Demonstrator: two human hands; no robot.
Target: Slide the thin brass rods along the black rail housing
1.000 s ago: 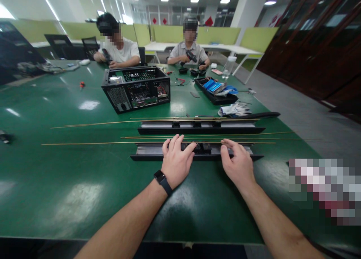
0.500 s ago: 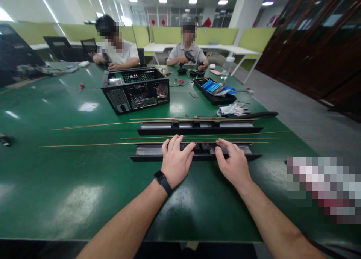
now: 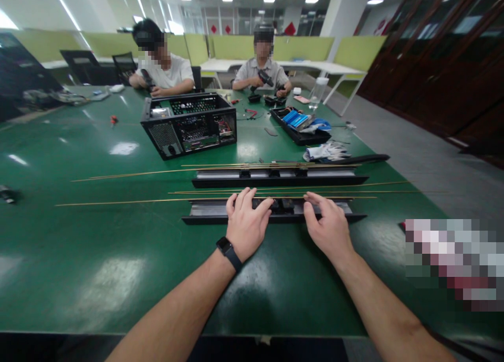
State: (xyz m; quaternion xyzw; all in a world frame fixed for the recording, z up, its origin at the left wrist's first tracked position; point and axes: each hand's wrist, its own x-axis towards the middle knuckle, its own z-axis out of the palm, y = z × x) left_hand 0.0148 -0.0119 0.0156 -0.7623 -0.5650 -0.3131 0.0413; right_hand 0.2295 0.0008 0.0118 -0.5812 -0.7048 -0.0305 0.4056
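My left hand (image 3: 249,223), with a dark watch on its wrist, lies over the near black channel (image 3: 207,220), fingers spread and reaching to the thin golden rods. Several such long rods lie along its back side; the nearest rod (image 3: 118,203) sticks out far to the left. Over the right part of the same channel is my right hand (image 3: 329,225), thumb and fingers apart, fingertips close to the rods; contact is unclear. Between my hands, dark blocks (image 3: 285,205) show inside the channel. Behind lies a second black channel (image 3: 232,183) with more golden rods across it.
An open computer case (image 3: 189,131) stands at the back left. Beyond the channels are a black tray (image 3: 305,137) with blue items, white gloves (image 3: 326,152) and a clear bottle (image 3: 317,94). Two people sit across the green table (image 3: 79,257), handling dark tools.
My right hand has shifted slightly to the right. My left hand stays almost still over the near channel; the rods and channels look unchanged.
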